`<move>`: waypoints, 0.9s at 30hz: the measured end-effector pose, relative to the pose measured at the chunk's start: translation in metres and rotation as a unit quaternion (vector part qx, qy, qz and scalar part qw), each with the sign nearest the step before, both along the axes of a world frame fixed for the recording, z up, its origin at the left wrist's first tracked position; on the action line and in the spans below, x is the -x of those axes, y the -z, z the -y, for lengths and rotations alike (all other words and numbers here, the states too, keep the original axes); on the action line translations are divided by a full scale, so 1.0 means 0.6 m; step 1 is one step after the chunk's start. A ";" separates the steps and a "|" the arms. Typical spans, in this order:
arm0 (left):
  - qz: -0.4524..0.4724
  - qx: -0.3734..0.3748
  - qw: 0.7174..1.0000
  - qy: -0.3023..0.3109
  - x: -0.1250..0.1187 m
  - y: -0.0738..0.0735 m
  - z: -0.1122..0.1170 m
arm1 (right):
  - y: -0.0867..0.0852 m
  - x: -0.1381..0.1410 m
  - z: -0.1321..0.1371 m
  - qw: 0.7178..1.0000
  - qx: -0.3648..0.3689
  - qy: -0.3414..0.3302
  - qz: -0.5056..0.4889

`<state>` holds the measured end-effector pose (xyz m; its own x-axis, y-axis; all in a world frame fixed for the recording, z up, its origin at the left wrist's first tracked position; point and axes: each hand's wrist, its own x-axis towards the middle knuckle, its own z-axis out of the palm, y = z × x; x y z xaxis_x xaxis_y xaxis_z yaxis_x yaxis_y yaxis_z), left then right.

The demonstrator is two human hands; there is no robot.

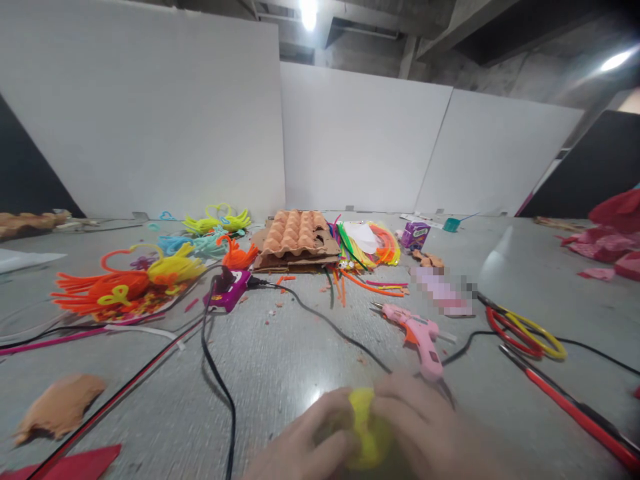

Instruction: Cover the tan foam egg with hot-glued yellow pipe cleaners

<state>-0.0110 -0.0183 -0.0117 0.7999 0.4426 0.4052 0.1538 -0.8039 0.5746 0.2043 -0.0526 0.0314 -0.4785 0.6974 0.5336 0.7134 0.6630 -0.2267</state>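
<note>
Grey worktable (280,360), cardboard egg tray (295,233) beyond; left hand (305,433) and right hand (420,420) cupped around a yellow fuzzy ball (365,427).

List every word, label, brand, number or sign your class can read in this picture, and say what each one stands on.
No words or numbers can be read.
Purple carton: printing too small to read.
Magenta power adapter: marking too small and blurred to read.
Pink hot glue gun and yellow fuzzy ball: no lettering visible.
</note>
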 end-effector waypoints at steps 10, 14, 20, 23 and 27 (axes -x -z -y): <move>0.075 0.025 0.995 -0.061 -0.004 0.001 0.003 | -0.003 0.000 0.000 0.999 -0.045 -0.002 0.012; 0.043 0.031 0.997 -0.054 -0.004 -0.003 0.000 | -0.005 0.002 -0.002 0.997 -0.079 0.001 -0.006; -0.012 0.023 0.999 -0.037 -0.002 -0.007 0.001 | 0.009 0.009 -0.006 0.997 -0.047 0.019 -0.065; -0.005 0.026 0.999 -0.024 -0.003 -0.012 0.000 | 0.017 0.009 -0.008 0.995 -0.048 0.006 -0.085; -0.011 0.004 1.000 -0.013 -0.003 -0.019 -0.005 | 0.020 0.008 -0.010 0.995 -0.042 0.010 -0.092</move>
<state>-0.0091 -0.0154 -0.0003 0.7968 0.4664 0.3842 0.1866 -0.7946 0.5777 0.1993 -0.0466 0.0191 -0.3535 0.6555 0.6674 0.6778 0.6711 -0.3002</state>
